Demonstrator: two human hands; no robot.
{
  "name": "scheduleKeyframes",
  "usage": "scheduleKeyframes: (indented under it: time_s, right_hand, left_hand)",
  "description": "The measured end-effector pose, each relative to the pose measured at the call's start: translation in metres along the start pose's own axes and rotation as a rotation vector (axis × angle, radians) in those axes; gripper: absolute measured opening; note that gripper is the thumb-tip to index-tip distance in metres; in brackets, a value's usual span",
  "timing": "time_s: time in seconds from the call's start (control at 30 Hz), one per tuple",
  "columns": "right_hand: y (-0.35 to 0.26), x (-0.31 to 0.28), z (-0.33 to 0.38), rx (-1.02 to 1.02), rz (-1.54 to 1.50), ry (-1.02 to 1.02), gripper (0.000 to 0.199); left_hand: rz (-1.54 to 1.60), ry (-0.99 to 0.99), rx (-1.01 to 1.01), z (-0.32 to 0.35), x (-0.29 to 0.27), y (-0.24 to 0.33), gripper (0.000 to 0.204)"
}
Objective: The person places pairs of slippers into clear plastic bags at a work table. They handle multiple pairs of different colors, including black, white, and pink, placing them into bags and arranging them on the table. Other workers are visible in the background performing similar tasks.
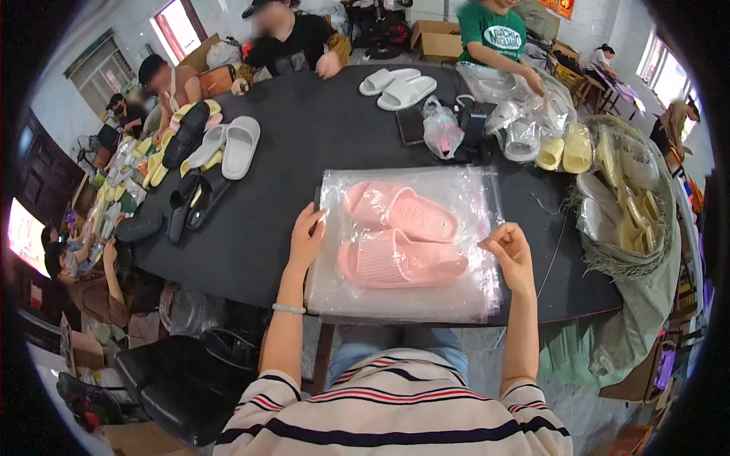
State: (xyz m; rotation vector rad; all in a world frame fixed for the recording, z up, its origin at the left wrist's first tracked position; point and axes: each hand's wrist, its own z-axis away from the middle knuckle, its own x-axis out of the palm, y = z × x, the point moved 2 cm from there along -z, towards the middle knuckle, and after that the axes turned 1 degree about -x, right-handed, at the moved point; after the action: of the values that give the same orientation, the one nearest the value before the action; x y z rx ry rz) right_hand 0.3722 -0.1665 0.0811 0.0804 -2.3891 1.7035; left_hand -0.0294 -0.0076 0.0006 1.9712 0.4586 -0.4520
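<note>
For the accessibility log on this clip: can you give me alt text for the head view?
A person's left hand and right hand hold the two side edges of a clear plastic bag lying flat on a black table, with a pair of pink slippers inside. Grey, black and yellow slippers lie farther along the table, where other people sit.

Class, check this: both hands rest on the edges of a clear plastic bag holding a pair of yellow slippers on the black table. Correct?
Not quite. The head view shows the slippers in the clear plastic bag are pink, not yellow. The left hand and right hand are at its edges on the black table.
</note>
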Motion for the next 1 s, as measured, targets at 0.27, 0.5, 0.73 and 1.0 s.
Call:
scheduleKeyframes:
  time_s: [0.27, 0.5, 0.73, 1.0]
  right_hand:
    - [0.002, -0.006, 0.035, 0.136, 0.705, 0.022, 0.036]
    - [0.016, 0.003, 0.038, 0.263, 0.668, 0.022, 0.013]
    - [0.028, 0.005, 0.042, 0.230, 0.476, 0.062, 0.018]
    - [0.050, 0.000, 0.057, 0.365, 0.327, 0.131, 0.021]
  left_hand:
    - [-0.298, -0.205, 0.049, 0.079, -0.036, 0.085, 0.017]
    - [-0.318, -0.192, -0.116, 0.098, -0.016, 0.095, 0.023]
    - [0.315, -0.056, -0.204, 0.097, -0.009, 0.063, 0.011]
    - [1.149, -0.059, -0.682, 0.084, -0.010, 0.082, 0.007]
